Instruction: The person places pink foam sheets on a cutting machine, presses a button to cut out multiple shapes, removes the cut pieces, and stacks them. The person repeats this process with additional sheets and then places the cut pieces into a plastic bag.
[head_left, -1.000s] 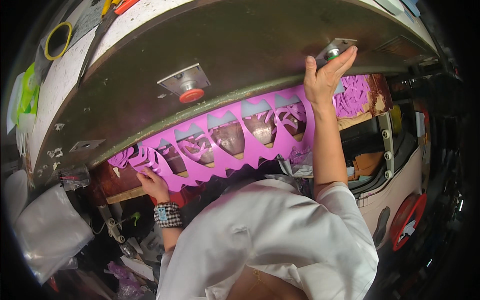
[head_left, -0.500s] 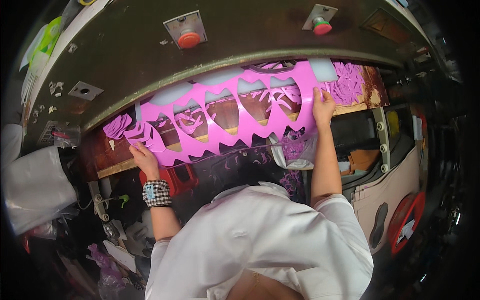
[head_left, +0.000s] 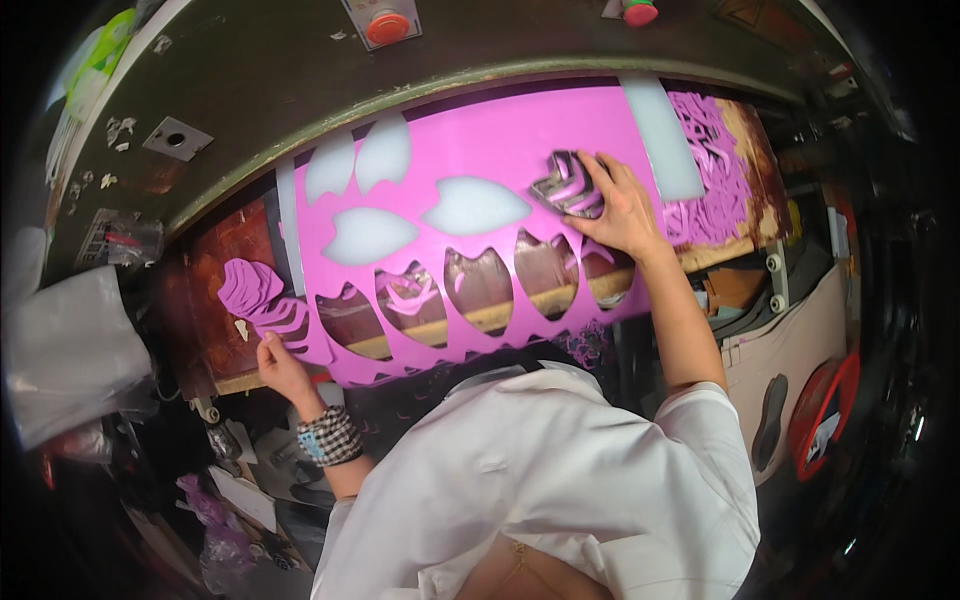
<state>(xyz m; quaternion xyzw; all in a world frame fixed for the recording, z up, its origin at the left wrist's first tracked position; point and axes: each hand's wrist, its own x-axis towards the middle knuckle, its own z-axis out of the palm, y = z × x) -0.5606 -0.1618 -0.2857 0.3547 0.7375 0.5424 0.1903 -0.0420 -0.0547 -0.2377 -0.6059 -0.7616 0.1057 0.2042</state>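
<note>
Your left hand (head_left: 286, 372) pinches the near left corner of the pink sheet (head_left: 490, 130), which lies across the bench beneath the dark green machine (head_left: 250, 130). Your right hand (head_left: 622, 215) grasps the dark metal cutter (head_left: 566, 188) between thumb and fingers, over the sheet's right part. Pink offcuts (head_left: 705, 200) lie heaped at far right.

Dim clutter (head_left: 244, 499) flanks a worn brown bench (head_left: 202, 315).

Right hand (head_left: 622, 215) has moved from pink sheet (head_left: 520, 140) to metal cutter (head_left: 566, 186)
</note>
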